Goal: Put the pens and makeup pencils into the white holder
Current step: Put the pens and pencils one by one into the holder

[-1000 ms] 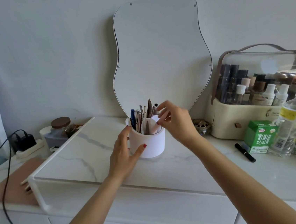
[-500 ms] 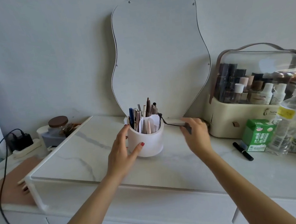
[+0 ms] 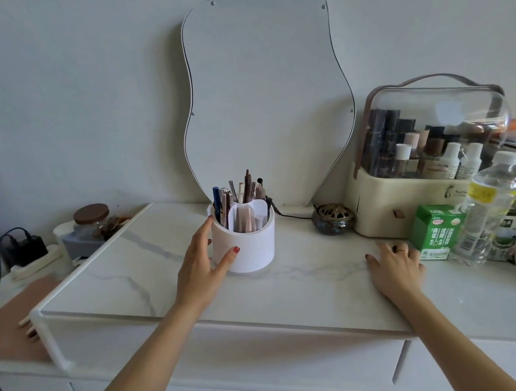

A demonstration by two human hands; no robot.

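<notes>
The white holder [image 3: 249,247] stands upright on the marble shelf in front of the mirror. Several pens and makeup pencils [image 3: 243,190] stick up out of its compartments. My left hand [image 3: 200,265] grips the holder's left side, thumb on the front wall. My right hand [image 3: 394,267] rests palm down on the shelf far to the right, next to the green carton. A small dark tip of a black pen [image 3: 394,248] shows between its fingers; the rest of the pen is hidden under the hand.
A wavy mirror [image 3: 265,99] leans on the wall. To the right are a brass incense burner [image 3: 332,219], a domed cosmetics case [image 3: 431,158], a green carton [image 3: 437,230] and a water bottle [image 3: 487,212]. A jar [image 3: 92,219] and a charger [image 3: 26,248] sit left.
My right hand left the top of the holder and moved right and down onto the spot where the black pen lay. My left hand stayed on the holder.
</notes>
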